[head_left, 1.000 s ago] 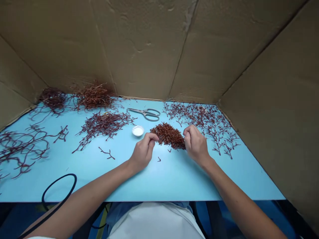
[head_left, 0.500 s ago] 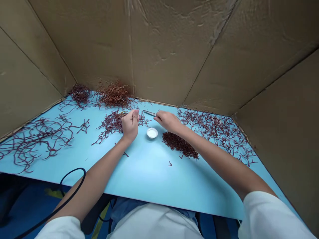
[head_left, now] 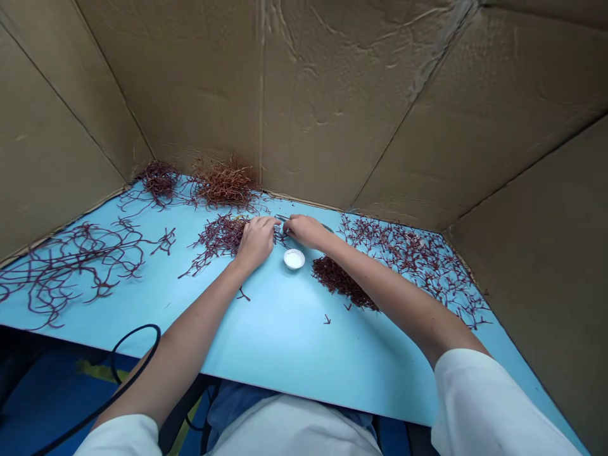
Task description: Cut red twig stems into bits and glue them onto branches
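My left hand (head_left: pixel 255 242) lies on the blue tabletop (head_left: pixel 280 329) with its fingers stretched out over the right edge of a heap of dark red branched twigs (head_left: pixel 216 238). My right hand (head_left: pixel 304 231) is curled over the metal scissors (head_left: pixel 281 218); only a bit of the blade shows past its fingertips. The two hands almost touch. A small white dish (head_left: pixel 294 258) sits just in front of them. A dense pile of short cut red pieces (head_left: pixel 340 282) lies under my right forearm.
Loose branched sprigs (head_left: pixel 413 253) spread over the right of the table, long stems (head_left: pixel 71 259) over the left, two tangled heaps (head_left: pixel 223 183) at the back. Cardboard walls (head_left: pixel 332 114) enclose the table. A black cable (head_left: pixel 128 373) loops at the near left edge.
Both hands left the cut-piece pile and moved back and left. My right hand came onto the scissors, my left onto the twig heap. The camera turned left.
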The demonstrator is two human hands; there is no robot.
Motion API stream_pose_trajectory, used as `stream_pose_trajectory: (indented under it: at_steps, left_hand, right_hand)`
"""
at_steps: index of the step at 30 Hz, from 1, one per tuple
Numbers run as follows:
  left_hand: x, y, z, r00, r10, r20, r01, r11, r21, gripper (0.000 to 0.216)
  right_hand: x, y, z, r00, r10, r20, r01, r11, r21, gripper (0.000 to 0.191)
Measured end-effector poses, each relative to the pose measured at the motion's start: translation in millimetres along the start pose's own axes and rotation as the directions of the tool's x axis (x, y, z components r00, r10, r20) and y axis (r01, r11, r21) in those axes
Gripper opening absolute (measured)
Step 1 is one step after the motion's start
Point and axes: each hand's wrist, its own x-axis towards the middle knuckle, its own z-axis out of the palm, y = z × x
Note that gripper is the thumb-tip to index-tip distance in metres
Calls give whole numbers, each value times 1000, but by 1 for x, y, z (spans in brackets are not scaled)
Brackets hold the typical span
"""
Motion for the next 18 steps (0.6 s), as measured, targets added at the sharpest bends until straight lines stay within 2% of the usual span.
stream_pose_trajectory:
  at_steps: [4, 9, 14, 18]
  left_hand:
    - [-1, -2, 3, 995, 12, 97, -18, 998, 56, 27]
    - [-2, -5, 7, 990, 0, 141, -13, 995, 95, 19]
    - [-3, -5, 7, 994, -29, 104, 19, 995, 96, 16]
    - [-1, 0, 0, 999, -38, -5, 38, 998, 43, 28]
  right_hand:
    - [3, -1, 1, 1000, -28, -2, 28, 999, 17, 27]
    - [0, 7, -2, 996, -32, -83, 41, 993, 108, 25]
    - [-7, 18, -10, 965, 26, -262, 57, 950, 306, 21]
    - [-22, 17, -15, 887, 185, -423, 68, 854, 516, 17]
